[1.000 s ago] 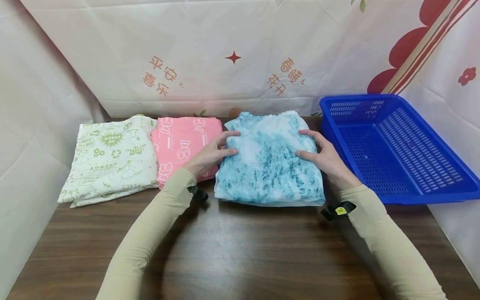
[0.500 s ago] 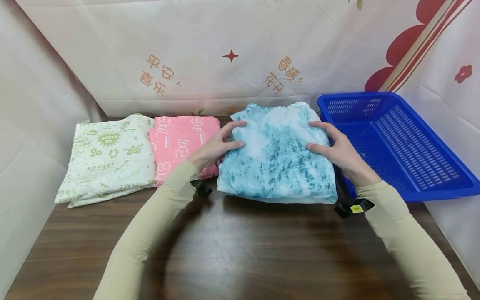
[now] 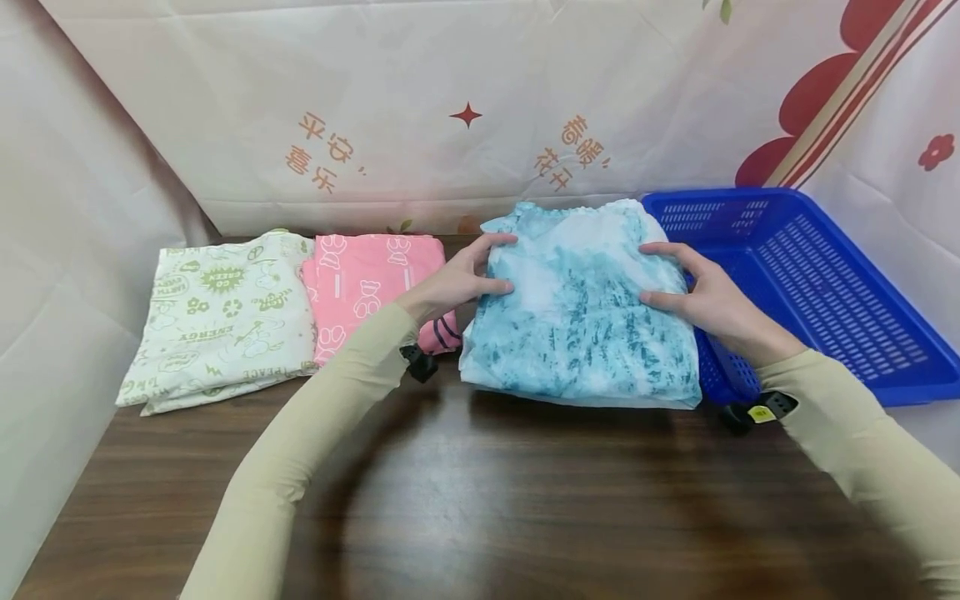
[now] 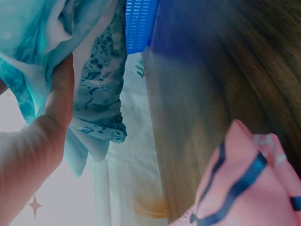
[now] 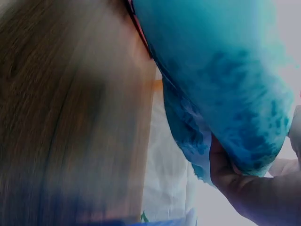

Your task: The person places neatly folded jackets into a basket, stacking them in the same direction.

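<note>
A folded blue-and-white garment point(image 3: 585, 312) with a mottled print is held up off the table between both hands. My left hand point(image 3: 467, 279) grips its left edge, thumb and a finger showing on top. At the right edge my right hand point(image 3: 716, 304) grips it in the same way. In the left wrist view, fingers of the left hand point(image 4: 44, 129) go in beneath the cloth's hanging layers point(image 4: 101, 84). The right wrist view has the right hand point(image 5: 249, 193) with a finger under the bulging cloth point(image 5: 225, 89). The other fingertips are hidden.
A blue slatted basket point(image 3: 918, 333) stands at the right, its near left part behind the garment and right hand. Left on the brown table point(image 3: 450, 500) lie a folded pink cloth point(image 3: 367, 275) and a folded pale green printed cloth point(image 3: 225, 321). A printed curtain point(image 3: 420, 50) hangs behind.
Both hands have lifted the garment and carried it to the right, its right edge now overlapping the basket's left side. The pink cloth's dark-striped corner has come into view.
</note>
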Motion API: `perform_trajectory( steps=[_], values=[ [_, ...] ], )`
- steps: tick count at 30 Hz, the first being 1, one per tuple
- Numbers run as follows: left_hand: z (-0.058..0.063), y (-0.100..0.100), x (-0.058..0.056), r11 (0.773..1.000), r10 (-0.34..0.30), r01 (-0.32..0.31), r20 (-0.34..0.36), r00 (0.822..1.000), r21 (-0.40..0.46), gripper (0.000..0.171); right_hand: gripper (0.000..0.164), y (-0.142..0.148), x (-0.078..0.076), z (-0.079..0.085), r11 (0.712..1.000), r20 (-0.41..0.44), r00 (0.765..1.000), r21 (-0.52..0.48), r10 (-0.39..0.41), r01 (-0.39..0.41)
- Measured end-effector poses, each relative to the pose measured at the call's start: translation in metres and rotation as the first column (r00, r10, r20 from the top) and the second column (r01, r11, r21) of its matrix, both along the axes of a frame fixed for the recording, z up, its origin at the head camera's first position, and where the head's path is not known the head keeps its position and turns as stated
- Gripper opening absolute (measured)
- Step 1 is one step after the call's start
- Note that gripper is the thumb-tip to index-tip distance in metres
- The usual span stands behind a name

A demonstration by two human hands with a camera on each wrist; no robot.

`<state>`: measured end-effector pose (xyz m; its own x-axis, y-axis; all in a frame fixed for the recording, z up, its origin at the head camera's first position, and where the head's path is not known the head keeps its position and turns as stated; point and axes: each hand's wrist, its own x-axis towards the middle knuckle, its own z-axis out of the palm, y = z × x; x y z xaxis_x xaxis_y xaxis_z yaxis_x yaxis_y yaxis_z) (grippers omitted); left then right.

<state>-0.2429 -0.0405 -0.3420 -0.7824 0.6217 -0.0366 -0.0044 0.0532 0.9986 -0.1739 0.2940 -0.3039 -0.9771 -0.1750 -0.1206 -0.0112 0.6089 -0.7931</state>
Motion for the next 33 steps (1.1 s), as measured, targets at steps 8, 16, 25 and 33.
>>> perform_trajectory(
  steps=[8,16,25,33],
  values=[
    [0.013,0.015,-0.003,1.0,-0.004,0.004,-0.024,1.0,-0.003,0.054,0.064,0.022,-0.002,0.013,0.999,-0.015,0.999,0.003,-0.049,0.049],
    [0.028,0.044,-0.006,0.999,0.004,-0.013,-0.156,0.988,-0.052,0.048,0.063,0.048,-0.005,0.028,0.995,-0.011,0.996,0.054,-0.084,0.084],
    [0.042,0.089,-0.007,0.998,0.049,-0.058,-0.197,0.979,-0.039,0.045,0.062,0.087,-0.013,0.044,0.988,-0.007,0.995,0.113,-0.103,0.103],
    [0.037,0.126,-0.007,0.991,0.13,-0.135,-0.192,0.973,-0.01,0.041,0.064,0.121,-0.017,0.043,0.978,-0.065,0.992,0.174,-0.107,0.117]
  ],
)
